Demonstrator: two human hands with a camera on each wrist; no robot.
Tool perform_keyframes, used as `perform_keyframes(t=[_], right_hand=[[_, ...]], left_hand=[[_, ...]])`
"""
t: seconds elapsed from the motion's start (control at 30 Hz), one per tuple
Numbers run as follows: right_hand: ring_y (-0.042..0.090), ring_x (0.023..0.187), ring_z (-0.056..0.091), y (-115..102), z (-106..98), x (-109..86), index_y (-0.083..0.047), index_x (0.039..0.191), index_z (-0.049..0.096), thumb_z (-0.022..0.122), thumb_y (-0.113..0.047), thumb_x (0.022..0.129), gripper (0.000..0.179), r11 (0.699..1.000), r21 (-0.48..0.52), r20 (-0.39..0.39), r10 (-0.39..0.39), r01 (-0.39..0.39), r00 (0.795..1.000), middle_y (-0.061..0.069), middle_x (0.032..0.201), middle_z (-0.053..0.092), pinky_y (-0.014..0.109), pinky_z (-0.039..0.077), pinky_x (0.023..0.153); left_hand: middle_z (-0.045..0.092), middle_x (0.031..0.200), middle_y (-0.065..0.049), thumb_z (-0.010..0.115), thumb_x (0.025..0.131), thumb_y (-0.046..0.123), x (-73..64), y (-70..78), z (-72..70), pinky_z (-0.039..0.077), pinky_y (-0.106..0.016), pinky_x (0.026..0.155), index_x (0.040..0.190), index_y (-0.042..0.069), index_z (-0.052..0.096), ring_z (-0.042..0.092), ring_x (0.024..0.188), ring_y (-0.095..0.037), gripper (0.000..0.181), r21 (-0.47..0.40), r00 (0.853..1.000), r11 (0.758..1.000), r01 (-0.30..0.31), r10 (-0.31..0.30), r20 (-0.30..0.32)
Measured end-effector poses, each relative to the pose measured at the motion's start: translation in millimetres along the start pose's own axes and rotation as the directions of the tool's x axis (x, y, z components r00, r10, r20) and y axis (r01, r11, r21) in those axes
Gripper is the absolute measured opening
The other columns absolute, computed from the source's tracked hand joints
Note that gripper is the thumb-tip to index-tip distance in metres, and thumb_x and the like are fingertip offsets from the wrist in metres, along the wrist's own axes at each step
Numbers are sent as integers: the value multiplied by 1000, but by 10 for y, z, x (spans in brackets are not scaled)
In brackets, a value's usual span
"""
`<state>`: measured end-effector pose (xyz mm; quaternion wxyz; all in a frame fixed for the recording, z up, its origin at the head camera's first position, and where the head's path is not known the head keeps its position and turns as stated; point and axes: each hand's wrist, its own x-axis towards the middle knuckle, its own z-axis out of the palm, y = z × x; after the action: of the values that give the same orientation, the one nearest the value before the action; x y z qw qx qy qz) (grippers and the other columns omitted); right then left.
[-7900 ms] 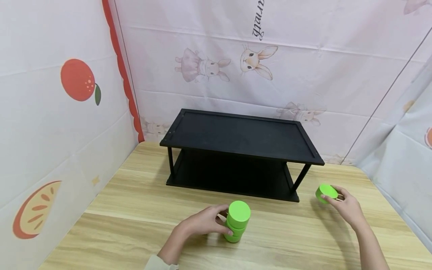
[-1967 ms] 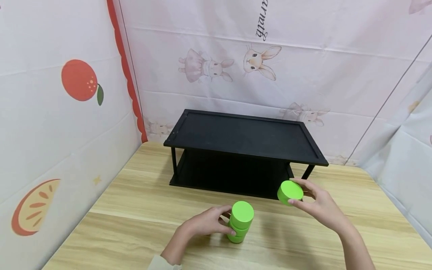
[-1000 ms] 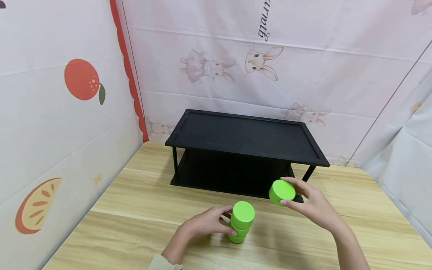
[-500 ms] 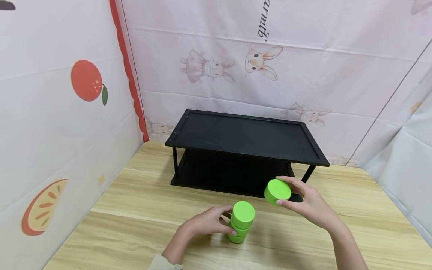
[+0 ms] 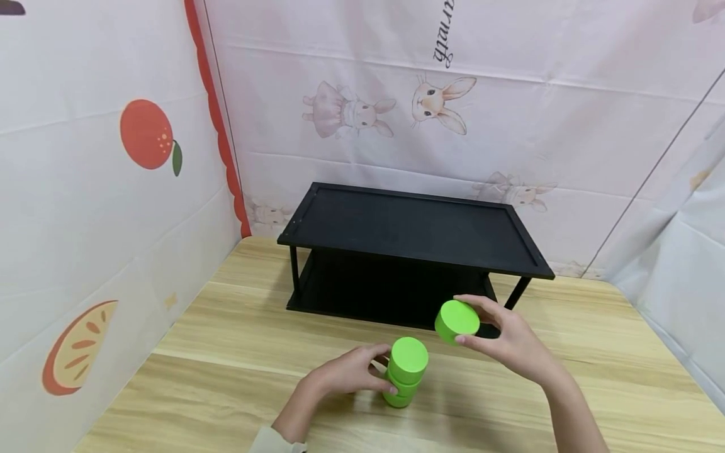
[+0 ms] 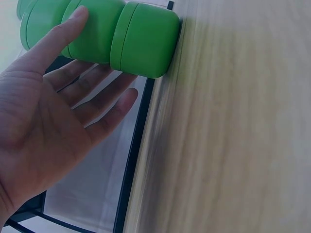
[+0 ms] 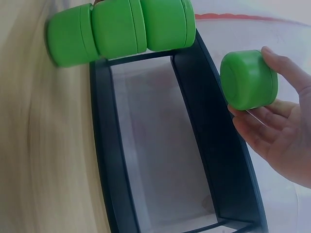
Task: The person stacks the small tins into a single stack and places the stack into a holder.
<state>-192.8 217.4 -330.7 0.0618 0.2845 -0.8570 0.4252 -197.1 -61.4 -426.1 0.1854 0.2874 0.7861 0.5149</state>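
Note:
A stack of three green round lidded jars (image 5: 408, 368) stands upright on the table. My left hand (image 5: 352, 370) holds it from the left, thumb on the near side and fingers behind. In the left wrist view the thumb presses on the middle jar (image 6: 99, 36) of the stack. My right hand (image 5: 515, 343) grips a fourth green jar (image 5: 455, 321) between thumb and fingers. That jar is raised off the table, slightly tilted, a little right of the stack's top. The right wrist view shows a gap between the held jar (image 7: 248, 80) and the stacked ones (image 7: 116, 29).
Behind the hands stands a black two-tier rack (image 5: 413, 223), with its lower shelf (image 5: 385, 296) in shadow. The held jar overlaps the rack's front right edge in the head view. Printed cloth walls (image 5: 340, 50) enclose the wooden table (image 5: 238, 371) at the back and sides.
From the far right of the table my right hand has carried its jar up and left, close to the stack. The left hand stays at the stack.

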Motion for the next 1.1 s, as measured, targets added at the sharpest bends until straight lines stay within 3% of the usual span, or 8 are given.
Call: perform_keyframes(t=[1.1], right_hand=[[13,99,57,-137,132,45,-19,125,53,77,-29,74,57,1000,27,57,-7,5,998,-10,111,59,28,47,83]], left_hand=[[55,113,5,76,76,18,7,-13,-3,46,-24,84,122,11,53,51,107,-13,52,-6,1000,1000,-2,2,5]])
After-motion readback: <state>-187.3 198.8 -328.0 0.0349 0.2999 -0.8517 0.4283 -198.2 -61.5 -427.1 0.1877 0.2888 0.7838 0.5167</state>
